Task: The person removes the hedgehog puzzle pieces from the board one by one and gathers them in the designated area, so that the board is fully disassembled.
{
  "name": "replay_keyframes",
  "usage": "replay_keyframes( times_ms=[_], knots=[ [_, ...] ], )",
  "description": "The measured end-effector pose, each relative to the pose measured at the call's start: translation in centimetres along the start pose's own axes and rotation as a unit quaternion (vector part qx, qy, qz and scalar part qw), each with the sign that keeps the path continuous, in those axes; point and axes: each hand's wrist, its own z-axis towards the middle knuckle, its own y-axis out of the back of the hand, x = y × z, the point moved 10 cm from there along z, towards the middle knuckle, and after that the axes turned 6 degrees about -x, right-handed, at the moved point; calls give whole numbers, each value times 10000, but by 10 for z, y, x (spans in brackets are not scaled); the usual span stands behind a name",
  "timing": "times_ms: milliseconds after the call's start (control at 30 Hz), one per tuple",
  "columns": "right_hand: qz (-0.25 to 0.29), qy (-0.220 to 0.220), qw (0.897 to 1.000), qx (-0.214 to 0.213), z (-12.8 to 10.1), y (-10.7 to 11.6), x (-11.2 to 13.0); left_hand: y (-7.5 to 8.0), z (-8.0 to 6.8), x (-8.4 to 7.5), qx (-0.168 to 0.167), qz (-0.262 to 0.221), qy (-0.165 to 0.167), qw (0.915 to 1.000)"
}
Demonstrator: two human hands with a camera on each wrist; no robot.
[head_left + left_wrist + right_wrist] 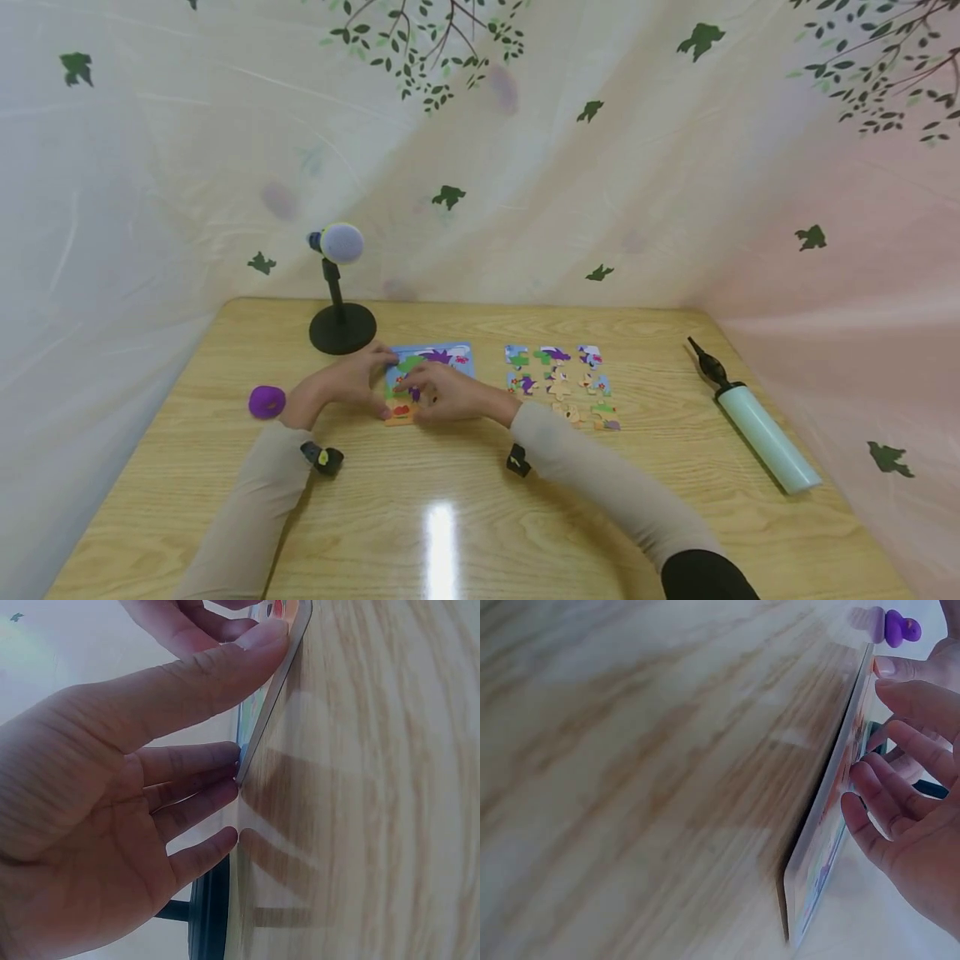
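A puzzle board (431, 375) lies flat on the wooden table (480, 517), just in front of a black stand (342, 327) that carries a round grey-topped device. It is partly filled with coloured pieces. The left hand (347, 385) is set against the board's left edge, thumb stretched along the near rim and fingers straight, touching the side; nothing is gripped by it. The right hand (448, 395) is laid over the board's near part with fingers loosely bent onto the picture surface; whether a piece is pinched beneath them cannot be told.

To the right of the board, loose puzzle pieces (558, 385) are spread in rows. Farther right lies a pale green hand pump (757, 429), and to the left of the board a small purple object (267, 402).

A slip is judged possible: the board could slide on the glossy table if it is pushed unevenly from one side, and seated pieces could be knocked loose by the covering fingers. Both forearms rest low, angled inward toward the board, sleeves on the table.
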Motion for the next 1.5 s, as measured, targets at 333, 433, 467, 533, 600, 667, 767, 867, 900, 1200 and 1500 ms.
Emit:
replay_keyframes(
  times_ms=[333,433,467,533,600,667,767,867,900,1200,1500],
  knots=[
    [-103,70,9999,-76,4,-2,-1,-1,2,1,-11,29,-47,10000],
    [-118,81,9998,-106,5,-3,-1,-1,2,1,-21,22,-55,10000],
    [-140,73,9998,-112,5,-3,-1,-1,2,1,-27,21,-65,10000],
    [-182,43,9997,-124,5,-3,-1,-2,2,1,-32,18,-67,10000],
    [-268,32,9996,-128,6,-3,-1,-2,1,2,-22,4,-69,10000],
    [-334,15,9994,-121,6,-3,0,-2,1,2,-3,-4,-59,10000],
    [-404,10,9991,-119,6,-3,0,-2,1,2,21,-21,-51,10000],
    [-372,-14,9992,-126,7,-3,-1,-2,1,1,21,-30,-52,10000],
    [-345,-24,9993,-125,7,-3,-2,-2,1,1,21,-41,-48,10000],
    [-26,-205,9997,-85,6,-1,-1,-2,1,2,25,-93,-28,9999],
    [216,-155,9996,-2,5,1,4,-1,0,-2,56,-138,-35,9999]
  ],
)
